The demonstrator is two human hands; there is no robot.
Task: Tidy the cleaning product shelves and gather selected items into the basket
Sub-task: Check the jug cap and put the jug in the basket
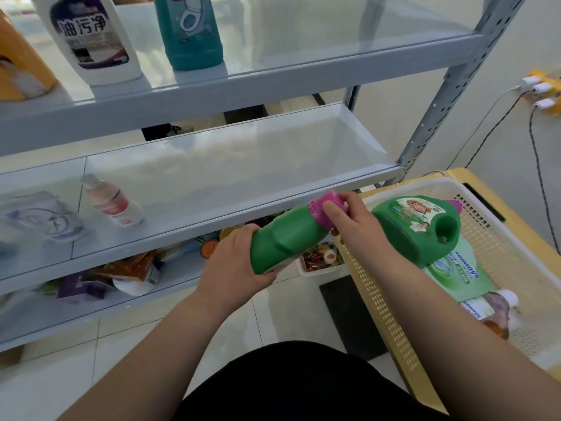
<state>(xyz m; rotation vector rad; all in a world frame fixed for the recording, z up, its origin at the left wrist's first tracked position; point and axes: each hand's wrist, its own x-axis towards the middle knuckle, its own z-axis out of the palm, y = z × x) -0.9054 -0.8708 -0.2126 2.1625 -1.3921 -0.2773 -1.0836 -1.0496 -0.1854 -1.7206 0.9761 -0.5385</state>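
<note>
A person looks down at their own two bare arms in front of a grey metal shelf unit. The left hand (pixel 239 262) is wrapped round the lower body of a green bottle (pixel 285 238), which is held tilted in the air with its top pointing up and to the right. The right hand (pixel 352 220) grasps the bottle's pink cap (pixel 326 212), thumb and fingers curled round it. The bottle hangs just in front of the edge of the middle shelf (pixel 243 165), and just to the left of a yellow perforated basket (pixel 373 299) on the floor.

Inside the basket, a green jug (pixel 416 229) with a handle hole and a purple cap lies on its side. It rests on a green refill pouch (pixel 455 275), and near that lies a small bottle of brown liquid (pixel 498 311).

On the top shelf (pixel 303 65) stand a white bottle (pixel 91 38) with a dark label and a teal toilet cleaner bottle (pixel 191 31) side by side, with an orange container (pixel 21 62) at the far left. The middle shelf holds a small pink and white bottle (pixel 113 202) and, to its left, a pale pack (pixel 39 217) too blurred to read. The lowest shelf carries a jumble of packets (pixel 127 271).

On the tiled floor between shelf and basket sits a small white tray (pixel 321 259) of colourful bits, and a black mat (pixel 349 314) lies beside the basket. A yellow power strip (pixel 543 92) with white plugs is at the right wall.
</note>
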